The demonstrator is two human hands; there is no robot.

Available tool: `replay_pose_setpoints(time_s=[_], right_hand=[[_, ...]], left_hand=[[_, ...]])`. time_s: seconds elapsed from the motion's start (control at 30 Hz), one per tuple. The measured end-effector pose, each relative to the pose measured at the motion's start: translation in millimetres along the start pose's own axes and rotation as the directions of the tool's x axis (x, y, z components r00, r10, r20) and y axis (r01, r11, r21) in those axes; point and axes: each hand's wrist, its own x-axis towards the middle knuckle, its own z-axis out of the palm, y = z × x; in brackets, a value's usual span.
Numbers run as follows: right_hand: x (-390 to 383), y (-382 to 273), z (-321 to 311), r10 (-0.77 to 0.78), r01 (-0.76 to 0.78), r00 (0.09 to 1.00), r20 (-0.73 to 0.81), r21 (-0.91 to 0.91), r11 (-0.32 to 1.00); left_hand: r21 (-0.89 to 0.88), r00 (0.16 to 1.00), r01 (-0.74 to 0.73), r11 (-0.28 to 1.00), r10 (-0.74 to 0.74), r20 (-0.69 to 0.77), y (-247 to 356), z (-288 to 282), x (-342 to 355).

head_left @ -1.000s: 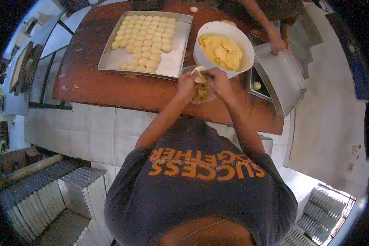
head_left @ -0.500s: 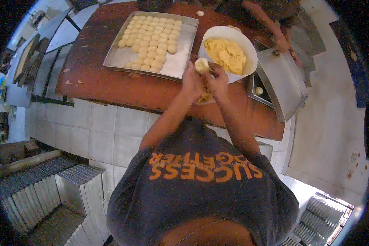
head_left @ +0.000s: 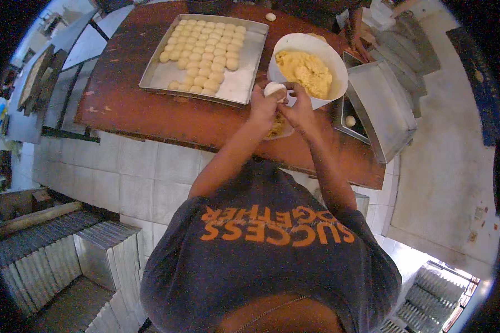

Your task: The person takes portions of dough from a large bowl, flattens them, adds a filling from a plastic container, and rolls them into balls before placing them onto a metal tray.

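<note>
Bending over the near edge of a reddish-brown table [head_left: 150,125], the person in a dark shirt [head_left: 272,266] with orange lettering worked with both forearms stretched forward. Directly below the hands sat a clear container [head_left: 286,131] with a yellowish-brown mass in it, partly hidden by the wrists. Over it, the left hand [head_left: 263,105] grasped a pale dough piece [head_left: 273,89], cupping it from the left, while the right hand [head_left: 299,108] gripped its right edge between bent thumb and fingers. Just beyond the right hand stood a white tub [head_left: 339,77] heaped with yellow filling [head_left: 307,71]. To its right, a metal pan [head_left: 380,102] leaned at a tilt beside a dark tray [head_left: 356,129] bearing one dough ball [head_left: 350,120]. Left of the tub lay a large tray [head_left: 240,83] with close rows of rounded buns [head_left: 208,50]. Farther off, near the far edge, rested another pale ball [head_left: 270,17]; a co-worker's hand [head_left: 361,50] hung behind the pan.
</note>
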Motion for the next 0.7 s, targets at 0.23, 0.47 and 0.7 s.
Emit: replay_pose_setpoints(time_s=[0.23,0.47,0.7], right_hand=[[0.8,-7.9,-6.0,-0.086,0.088,0.996,-0.021,0.064,0.994],[-6.7,-10.6,15.8,-0.201,0.195,0.979,-0.033,-0.136,0.971],[2.1,-22.1,0.9,-0.281,0.276,0.959,-0.034,-0.115,0.954]], left_hand=[[-0.315,0.979,0.152,0.937,-0.099,0.177,-3.8,-8.9,3.6],[-0.388,0.976,0.15,0.909,-0.198,-0.087,-17.9,-8.1,3.2],[-0.228,0.906,0.359,0.905,-0.278,0.319,-16.5,-32.4,4.5]])
